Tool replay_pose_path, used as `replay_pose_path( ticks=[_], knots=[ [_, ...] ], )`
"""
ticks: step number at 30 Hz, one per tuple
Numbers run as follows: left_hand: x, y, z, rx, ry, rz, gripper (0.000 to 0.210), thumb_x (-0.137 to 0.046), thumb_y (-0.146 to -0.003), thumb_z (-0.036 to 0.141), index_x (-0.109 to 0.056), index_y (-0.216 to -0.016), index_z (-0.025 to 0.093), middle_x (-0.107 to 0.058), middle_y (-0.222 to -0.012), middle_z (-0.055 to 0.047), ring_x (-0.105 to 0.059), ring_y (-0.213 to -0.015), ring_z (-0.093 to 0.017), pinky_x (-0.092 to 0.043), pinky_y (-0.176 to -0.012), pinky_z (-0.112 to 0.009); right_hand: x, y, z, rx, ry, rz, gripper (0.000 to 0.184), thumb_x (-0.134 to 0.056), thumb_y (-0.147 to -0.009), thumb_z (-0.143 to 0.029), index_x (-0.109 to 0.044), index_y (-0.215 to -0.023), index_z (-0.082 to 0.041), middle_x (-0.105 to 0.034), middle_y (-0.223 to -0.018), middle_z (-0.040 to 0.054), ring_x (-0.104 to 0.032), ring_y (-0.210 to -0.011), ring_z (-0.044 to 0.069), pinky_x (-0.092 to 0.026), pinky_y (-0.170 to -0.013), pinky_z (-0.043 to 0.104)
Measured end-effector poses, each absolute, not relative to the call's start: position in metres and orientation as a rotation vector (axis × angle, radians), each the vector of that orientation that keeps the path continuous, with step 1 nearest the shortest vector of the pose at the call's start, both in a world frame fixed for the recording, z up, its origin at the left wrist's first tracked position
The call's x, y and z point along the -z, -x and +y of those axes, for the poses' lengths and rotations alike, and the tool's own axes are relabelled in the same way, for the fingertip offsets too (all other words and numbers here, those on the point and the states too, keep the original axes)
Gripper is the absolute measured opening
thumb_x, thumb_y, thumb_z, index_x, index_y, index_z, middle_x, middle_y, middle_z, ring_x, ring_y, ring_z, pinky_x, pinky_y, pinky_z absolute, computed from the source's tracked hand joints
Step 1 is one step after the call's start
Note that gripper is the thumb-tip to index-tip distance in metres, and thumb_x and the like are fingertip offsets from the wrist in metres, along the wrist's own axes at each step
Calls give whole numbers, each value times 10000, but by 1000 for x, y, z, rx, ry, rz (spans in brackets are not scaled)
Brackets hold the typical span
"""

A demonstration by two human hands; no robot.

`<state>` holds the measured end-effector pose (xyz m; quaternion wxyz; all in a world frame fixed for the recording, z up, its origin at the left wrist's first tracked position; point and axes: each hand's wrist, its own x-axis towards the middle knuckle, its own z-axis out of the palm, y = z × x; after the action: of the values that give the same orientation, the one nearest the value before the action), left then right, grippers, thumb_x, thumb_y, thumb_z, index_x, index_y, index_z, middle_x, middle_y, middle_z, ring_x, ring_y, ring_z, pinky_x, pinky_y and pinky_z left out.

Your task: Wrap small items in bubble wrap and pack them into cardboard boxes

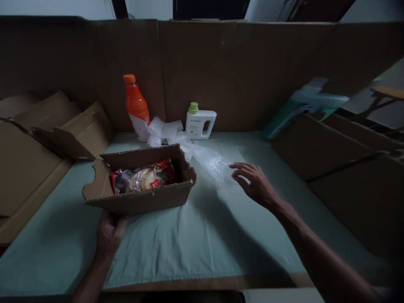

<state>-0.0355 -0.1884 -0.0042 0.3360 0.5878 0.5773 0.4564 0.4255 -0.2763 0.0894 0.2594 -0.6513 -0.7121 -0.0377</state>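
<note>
An open cardboard box (142,203) stands at the centre left, with red and clear plastic packets (148,176) inside. My left hand (109,231) is at the box's near lower side; its fingertips are hidden beneath and it appears to grip the box. To the right, my right hand (251,181) hovers over the cloth, fingers stretched and slightly apart. Its fingertips are close to the end of a strip of clear bubble wrap (211,162); whether they touch is unclear. The strip runs back toward the bottles.
An orange bottle (137,109) and a white jug with a green cap (198,124) stand at the back by a cardboard wall (252,75). Cardboard boxes (85,130) line the left side. A teal bottle (296,109) leans behind cardboard (328,147) at right. A green cloth (176,248) covers the table.
</note>
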Motion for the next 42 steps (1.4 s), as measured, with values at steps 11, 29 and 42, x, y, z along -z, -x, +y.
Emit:
replay_pose_path(
  ticks=[11,29,42],
  knots=[
    [-4,35,-189,-1199,-1551,1471,577,-693,-680,383,-558,-1199,171,-664,-1146,-104,-630,-1139,-322,-453,-1091,-472,-107,-441,-427,-270,1899,-2000,271,-597,-927,-535,-755,-985,-324,-759,-1132,75,-699,-1092,319,-577,-867,531],
    [-26,-44,-121,-1181,-1689,1308,532,-651,-678,314,-585,-1182,158,-701,-1109,-107,-669,-1086,-276,-526,-988,-406,-60,-314,-198,-651,1485,-1501,463,-582,-883,-273,-548,-1338,-197,-694,-1207,88,-673,-963,215,-585,-804,351],
    [-15,11,-211,-1030,-1869,1427,505,-620,-843,326,-593,-1322,168,-633,-1362,-159,-606,-1272,-315,-462,-1117,-508,-69,-386,-329,-387,1849,-1692,352,-609,-931,-452,-715,-1182,-230,-675,-1334,121,-646,-1193,300,-534,-997,509]
  ],
)
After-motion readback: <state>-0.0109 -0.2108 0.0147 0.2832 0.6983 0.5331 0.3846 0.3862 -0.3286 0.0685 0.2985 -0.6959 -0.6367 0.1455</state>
